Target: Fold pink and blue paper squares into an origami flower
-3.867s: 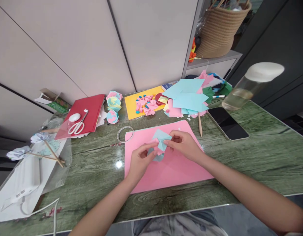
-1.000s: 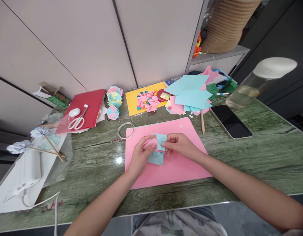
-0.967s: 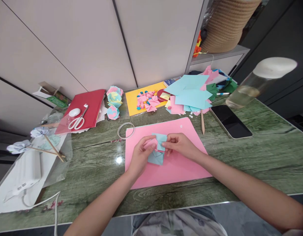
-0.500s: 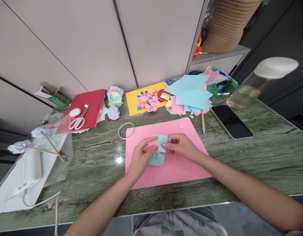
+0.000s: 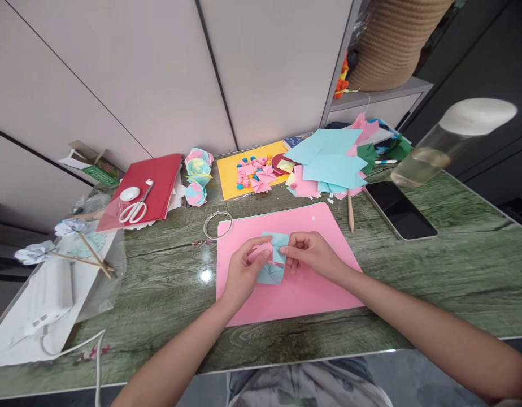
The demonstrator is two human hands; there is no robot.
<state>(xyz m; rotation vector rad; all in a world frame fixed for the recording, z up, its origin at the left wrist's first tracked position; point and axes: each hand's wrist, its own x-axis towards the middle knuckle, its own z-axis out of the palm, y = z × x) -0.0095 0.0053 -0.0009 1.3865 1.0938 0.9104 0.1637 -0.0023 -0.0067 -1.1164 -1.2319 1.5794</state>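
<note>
Between my two hands is a folded paper piece (image 5: 271, 275) in light blue with a pink part, held just over a sheet of pink paper (image 5: 303, 294). My left hand (image 5: 246, 265) pinches its left side, the thumb lying over the pink part. With thumb and forefinger my right hand (image 5: 307, 251) grips the blue right edge, its other fingers curled beneath. The fingers cover some of the folds. A silver ring-shaped band (image 5: 218, 225) overlaps the pink sheet's upper left corner.
Folded paper balls (image 5: 196, 193), a yellow sheet (image 5: 229, 175) with beads, and blue paper sheets (image 5: 329, 158) line the back. Scissors (image 5: 134, 209) rest on a red folder (image 5: 161, 186). To the right are a wooden stick (image 5: 350, 212), a phone (image 5: 400, 209) and a bottle (image 5: 426, 161).
Hardly anything differs. The lower part of the folded paper piece tips up very slightly, while both hands keep their grip in the same place.
</note>
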